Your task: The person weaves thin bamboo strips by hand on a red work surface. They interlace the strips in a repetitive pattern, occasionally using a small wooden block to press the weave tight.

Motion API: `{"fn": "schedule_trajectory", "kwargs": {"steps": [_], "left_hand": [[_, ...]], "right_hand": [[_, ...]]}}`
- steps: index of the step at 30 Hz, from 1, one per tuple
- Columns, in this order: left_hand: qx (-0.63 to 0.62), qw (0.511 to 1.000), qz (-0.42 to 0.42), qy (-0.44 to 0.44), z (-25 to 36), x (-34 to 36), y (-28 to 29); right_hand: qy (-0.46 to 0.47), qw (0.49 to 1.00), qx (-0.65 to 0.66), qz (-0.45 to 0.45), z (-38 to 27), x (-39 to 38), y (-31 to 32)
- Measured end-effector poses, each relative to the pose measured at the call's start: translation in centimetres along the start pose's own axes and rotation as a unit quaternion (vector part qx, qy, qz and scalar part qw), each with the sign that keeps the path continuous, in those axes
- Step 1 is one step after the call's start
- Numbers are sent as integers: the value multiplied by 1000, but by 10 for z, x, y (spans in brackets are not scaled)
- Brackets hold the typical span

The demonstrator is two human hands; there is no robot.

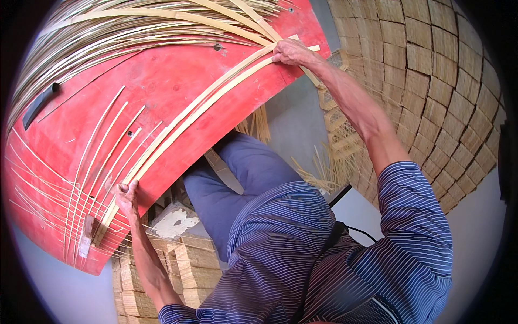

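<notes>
Two pale, flat bamboo strips (197, 112) lie diagonally across the red board (178, 167). My left hand (127, 195) is closed on their lower stretch, and my right hand (291, 54) grips them near the upper end, at the board's far right edge. Left of my left hand, thin splints (81, 194) cross in a loose open grid, with a small flat weight (86, 236) resting on it near the board's lower edge.
A bundle of long splints (135, 27) and a dark curved tool (40, 105) lie on the board. Stacks of woven square pieces (418, 102) stand at right, more (195, 262) below. Loose splints (318, 178) are beside my legs (248, 162), under the board's edge.
</notes>
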State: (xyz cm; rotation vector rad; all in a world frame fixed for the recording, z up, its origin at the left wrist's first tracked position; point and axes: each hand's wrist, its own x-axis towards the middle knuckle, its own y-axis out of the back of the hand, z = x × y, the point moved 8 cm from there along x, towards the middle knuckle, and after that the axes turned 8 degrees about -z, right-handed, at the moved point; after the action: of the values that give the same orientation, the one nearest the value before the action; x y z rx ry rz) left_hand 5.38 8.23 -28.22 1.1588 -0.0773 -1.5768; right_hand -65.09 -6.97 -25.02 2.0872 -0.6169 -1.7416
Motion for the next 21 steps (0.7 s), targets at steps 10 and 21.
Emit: {"fn": "schedule_trajectory", "kwargs": {"steps": [10, 21], "left_hand": [[13, 1000, -5, -11, 14, -2, -2], [33, 999, 7, -8, 14, -1, -2]], "right_hand": [[-19, 999, -20, 16, 9, 13, -11], [-55, 992, -53, 98, 1, 2, -13]]}}
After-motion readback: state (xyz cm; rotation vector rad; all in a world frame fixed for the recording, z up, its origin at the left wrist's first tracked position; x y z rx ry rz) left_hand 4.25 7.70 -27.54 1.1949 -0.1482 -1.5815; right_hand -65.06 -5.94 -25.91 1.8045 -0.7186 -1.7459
